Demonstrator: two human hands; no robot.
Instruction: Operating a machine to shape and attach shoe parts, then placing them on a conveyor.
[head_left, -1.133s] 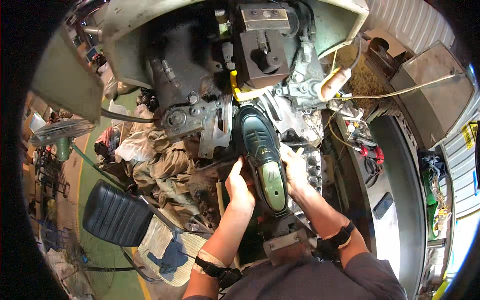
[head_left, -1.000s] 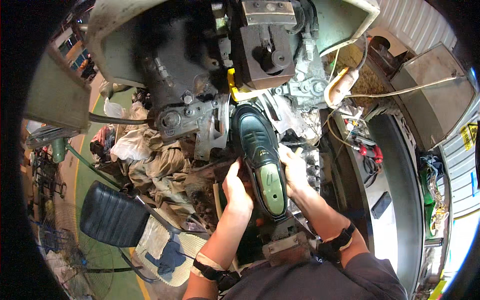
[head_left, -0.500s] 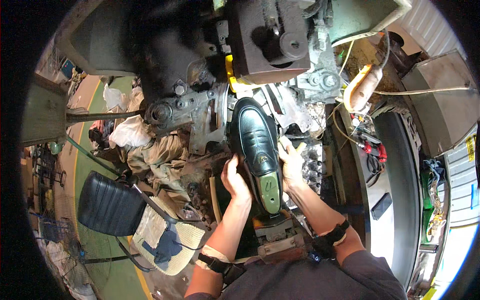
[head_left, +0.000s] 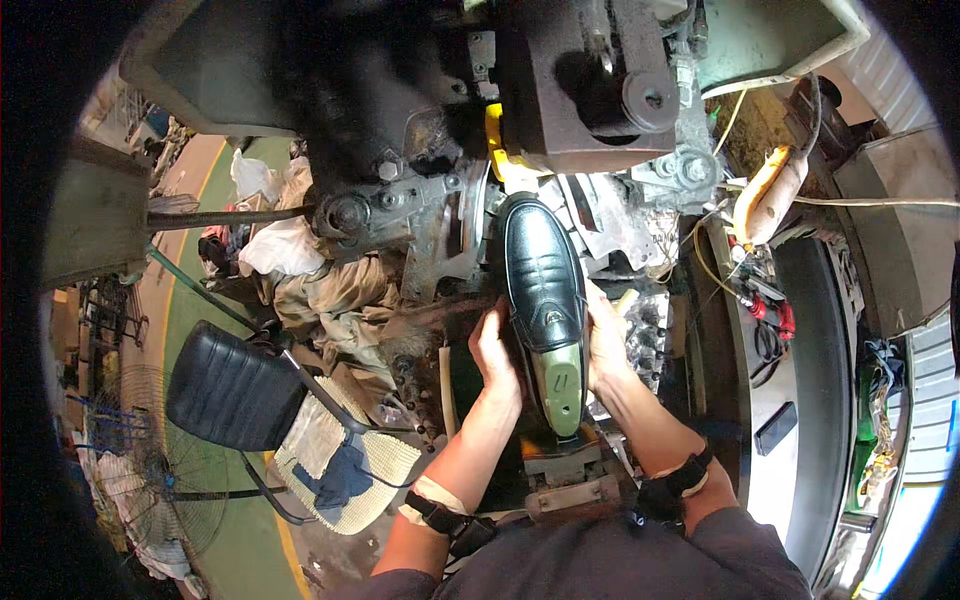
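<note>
Shifted rightward in view since the earlier frame: one glossy black leather shoe (head_left: 545, 270) with smooth green insert (head_left: 563, 385), along with the dark metal machine (head_left: 600, 120). Grip: bare left hand (head_left: 497, 355) and bare right hand (head_left: 607, 345), half-curled, one along each side of the shoe; firmness of hold cannot be told, fingers partly hidden. Long axis: heel toward wearer, toe toward bent yellow guard (head_left: 496, 140); neither hand clearly nearer. Rightward: white tabletop (head_left: 768, 490), dark phone (head_left: 776, 428). Leftward: black-backed chair (head_left: 232, 385), green floor (head_left: 240, 520).
</note>
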